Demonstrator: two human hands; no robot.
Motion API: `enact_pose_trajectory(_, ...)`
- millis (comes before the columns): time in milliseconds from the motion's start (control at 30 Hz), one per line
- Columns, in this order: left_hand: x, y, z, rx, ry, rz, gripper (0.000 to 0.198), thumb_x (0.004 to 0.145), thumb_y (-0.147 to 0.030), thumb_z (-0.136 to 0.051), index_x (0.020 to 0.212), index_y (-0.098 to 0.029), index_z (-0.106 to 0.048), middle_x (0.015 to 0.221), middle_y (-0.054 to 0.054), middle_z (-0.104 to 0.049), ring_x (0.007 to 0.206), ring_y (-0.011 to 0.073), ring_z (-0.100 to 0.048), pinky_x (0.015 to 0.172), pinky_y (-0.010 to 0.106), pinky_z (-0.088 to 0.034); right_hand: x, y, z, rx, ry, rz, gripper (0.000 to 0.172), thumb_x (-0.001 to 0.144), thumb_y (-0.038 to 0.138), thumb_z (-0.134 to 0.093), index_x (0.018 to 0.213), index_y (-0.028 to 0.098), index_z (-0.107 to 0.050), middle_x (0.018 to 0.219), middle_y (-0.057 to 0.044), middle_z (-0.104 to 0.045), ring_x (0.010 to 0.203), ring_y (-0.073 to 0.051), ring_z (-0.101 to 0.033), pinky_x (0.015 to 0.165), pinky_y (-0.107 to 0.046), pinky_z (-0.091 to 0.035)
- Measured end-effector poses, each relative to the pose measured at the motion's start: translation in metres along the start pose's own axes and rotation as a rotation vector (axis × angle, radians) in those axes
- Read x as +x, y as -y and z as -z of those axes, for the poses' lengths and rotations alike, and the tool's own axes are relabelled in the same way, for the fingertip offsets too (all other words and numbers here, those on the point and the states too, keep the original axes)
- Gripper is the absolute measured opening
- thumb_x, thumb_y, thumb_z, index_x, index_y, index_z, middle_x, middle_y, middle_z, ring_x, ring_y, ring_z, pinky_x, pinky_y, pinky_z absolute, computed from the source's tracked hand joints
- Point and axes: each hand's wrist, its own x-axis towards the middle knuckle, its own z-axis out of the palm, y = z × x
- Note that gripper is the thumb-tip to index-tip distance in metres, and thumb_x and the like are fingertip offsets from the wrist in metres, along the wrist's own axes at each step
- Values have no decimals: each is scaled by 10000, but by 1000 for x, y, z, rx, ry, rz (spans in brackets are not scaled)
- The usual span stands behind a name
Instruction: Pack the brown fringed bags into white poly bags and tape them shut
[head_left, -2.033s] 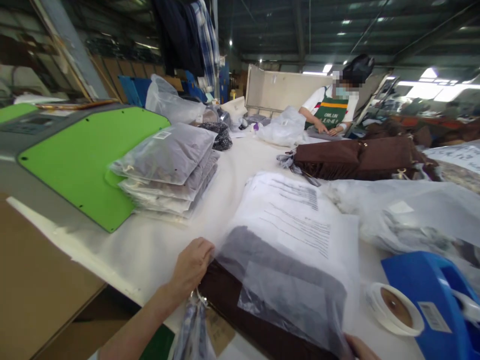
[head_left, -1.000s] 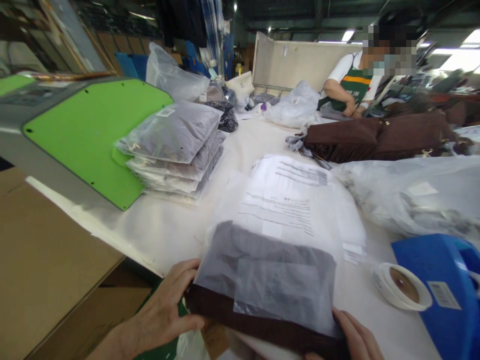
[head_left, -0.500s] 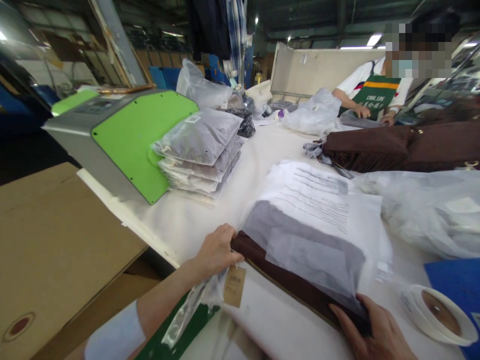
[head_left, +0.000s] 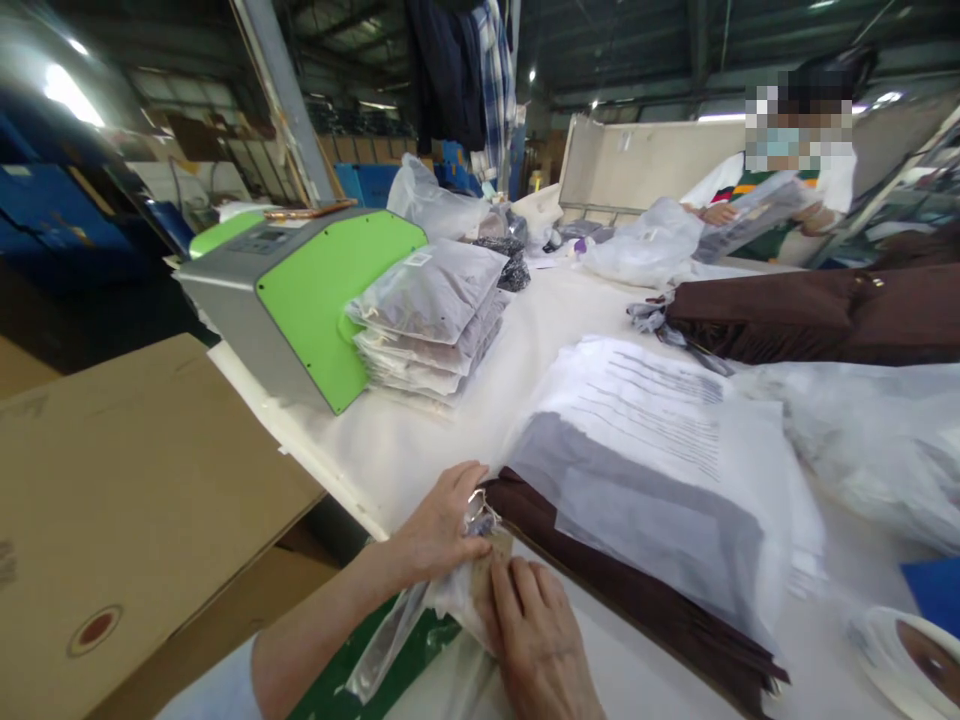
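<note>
A folded dark brown fabric piece [head_left: 630, 590] lies at the table's near edge, partly under a clear plastic bag [head_left: 660, 520] with printed lines on its white part. My left hand [head_left: 442, 525] is closed at the fabric's left end, by a small metal ring and string [head_left: 480, 510]. Between my hands is a tan cardboard hang tag [head_left: 491, 560]. My right hand [head_left: 544, 630] has its fingers bent over this tag, covering its lower part. A strip of clear plastic [head_left: 382, 650] hangs below my left hand.
A green and grey machine [head_left: 337, 300] stands at left beside a stack of bagged garments [head_left: 435, 300]. A cardboard box [head_left: 135, 500] is at front left. Brown fabric [head_left: 817, 315], plastic bags [head_left: 870, 430] and a tape roll [head_left: 911, 660] lie right. A co-worker [head_left: 765, 210] holds a bag opposite.
My right hand has left the fabric's right end and moved left onto the hang tag. My left hand stays at the left end. The co-worker has lifted a bag. The view has shifted slightly.
</note>
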Motion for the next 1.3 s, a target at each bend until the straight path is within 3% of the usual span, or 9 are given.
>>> enact_pose_trajectory(100,-2,6,1,-48,-4,29,788,601,-178,-689,1311,-165,-347,1356,158,-381,1272,293,-336,1067,516,-270,4,-5,0,-47,-1,111,359,820,36,-274,995,71,-586,794,-114,-610,693,-188,-545,598,-318,-484)
enact_pose_trajectory(233,-1,13,5,-104,25,57,756,631,-220,-694,1310,-175,-367,1354,149,-396,1261,281,-359,1056,485,-303,3,-26,26,-38,-169,168,191,837,111,-408,925,108,-578,794,-78,-623,763,-176,-566,688,-282,-476)
enact_pose_trajectory(367,-4,9,4,24,-47,-29,641,654,-225,-695,1237,-151,-441,1274,150,-465,1189,273,-430,996,455,-382,16,-50,48,83,-174,-50,148,852,161,-460,966,105,-535,784,-77,-602,734,-142,-570,699,-244,-465)
enact_pose_trajectory(500,-3,-14,-4,257,-226,-333,247,808,-202,-560,1049,-151,-545,1026,103,-590,974,229,-533,861,407,-454,33,-71,50,37,-238,-303,207,908,245,-372,875,133,-543,692,-51,-591,626,-137,-572,592,-244,-449)
enact_pose_trajectory(700,27,-36,-27,439,-278,-469,243,887,-213,-425,1091,-109,-508,887,91,-628,789,208,-569,676,341,-478,38,-82,41,185,-127,-483,301,914,346,-352,821,165,-573,635,-18,-617,524,-124,-562,484,-229,-417)
enact_pose_trajectory(800,40,-32,-37,426,-290,-517,228,893,-144,-342,870,-136,-568,675,41,-597,629,178,-545,588,306,-449,32,-81,39,272,-74,-431,250,911,308,-362,846,171,-561,690,-26,-619,591,-127,-572,538,-236,-441)
enact_pose_trajectory(900,43,-27,-42,368,-326,-515,269,886,-123,-327,757,-161,-560,663,31,-595,632,161,-547,605,283,-451,26,-81,40,207,-46,-353,206,900,315,-392,922,177,-543,798,-46,-611,716,-154,-569,639,-281,-454)
enact_pose_trajectory(1067,41,-22,-41,331,-355,-457,237,899,-138,-337,838,-144,-566,724,36,-615,682,145,-560,634,257,-460,24,-88,40,-88,-23,-203,257,842,211,-406,1068,131,-499,943,-99,-606,856,-221,-543,703,-359,-414)
enact_pose_trajectory(1300,38,-24,-34,440,-172,-587,214,870,-140,-386,971,-184,-569,773,34,-583,683,174,-521,620,296,-451,25,-105,30,-211,-84,-168,243,836,110,-350,1015,133,-512,720,-40,-580,640,-172,-531,610,-294,-419)
